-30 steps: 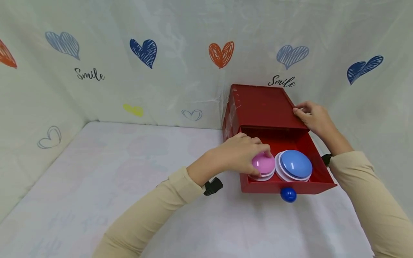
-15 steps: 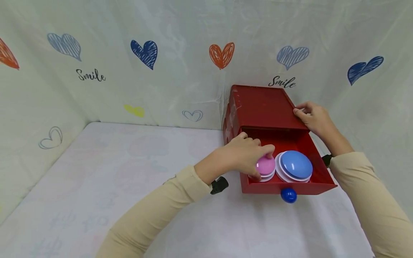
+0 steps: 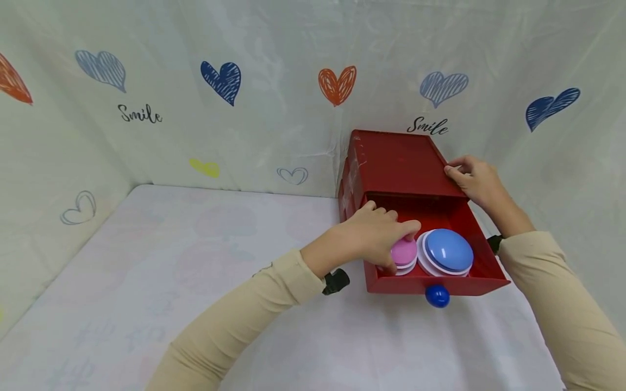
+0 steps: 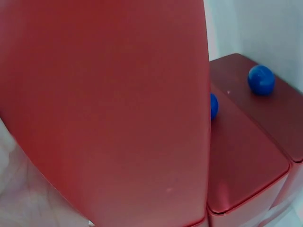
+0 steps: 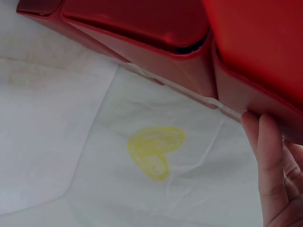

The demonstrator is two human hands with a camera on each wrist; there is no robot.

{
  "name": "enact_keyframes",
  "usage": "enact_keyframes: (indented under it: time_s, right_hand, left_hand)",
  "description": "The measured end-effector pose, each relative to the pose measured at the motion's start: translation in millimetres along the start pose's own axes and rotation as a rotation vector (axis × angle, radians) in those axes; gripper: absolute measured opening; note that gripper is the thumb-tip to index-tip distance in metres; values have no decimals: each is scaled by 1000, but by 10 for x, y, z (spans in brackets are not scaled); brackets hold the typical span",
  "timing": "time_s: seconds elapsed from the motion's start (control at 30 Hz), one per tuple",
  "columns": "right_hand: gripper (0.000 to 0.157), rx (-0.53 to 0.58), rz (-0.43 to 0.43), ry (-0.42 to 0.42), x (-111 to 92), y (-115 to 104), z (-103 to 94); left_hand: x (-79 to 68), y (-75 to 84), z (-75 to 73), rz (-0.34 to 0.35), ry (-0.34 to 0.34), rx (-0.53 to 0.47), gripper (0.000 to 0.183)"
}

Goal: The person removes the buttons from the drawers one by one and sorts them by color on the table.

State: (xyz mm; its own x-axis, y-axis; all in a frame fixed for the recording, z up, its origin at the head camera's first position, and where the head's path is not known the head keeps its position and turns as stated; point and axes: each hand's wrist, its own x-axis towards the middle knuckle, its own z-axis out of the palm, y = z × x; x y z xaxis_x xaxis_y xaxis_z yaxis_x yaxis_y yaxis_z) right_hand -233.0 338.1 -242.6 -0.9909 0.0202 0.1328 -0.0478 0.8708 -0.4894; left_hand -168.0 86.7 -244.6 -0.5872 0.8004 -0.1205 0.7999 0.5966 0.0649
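Left hand point(image 3: 375, 233), grip clasped round the pink dome point(image 3: 405, 253), right there at the front left corner of the red drawer point(image 3: 401, 285), blue dome point(image 3: 449, 250) just beside! Right hand point(image 3: 478, 178), grip unclenched, touches the red cabinet point(image 3: 401, 165) at its top right edge.

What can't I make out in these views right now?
Left part of the pink dome: head view, behind the left hand.
Rear of the open drawer: head view, hidden under the red cabinet's top.
Nearest closed drawer's blue knob: left wrist view, partly behind the open drawer.
Rest of the right hand: right wrist view, cut off by the frame edges.
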Motion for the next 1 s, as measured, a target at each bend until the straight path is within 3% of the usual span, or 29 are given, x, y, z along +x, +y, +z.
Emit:
enact_keyframes:
  time_s: [0.47,0.73,1.0]
  right_hand:
    - [58,5,6,-4,5,25,3]
    - [55,-8,-10,-2,8,25,-7]
    - [55,-14,-14,-3,25,27,8]
  left_hand:
    - [8,-42,-10,37,0,-20,56]
    - [-12,-88,-6,88,47,-35,61]
    - [-58,-156,-2,129,113,-180,57]
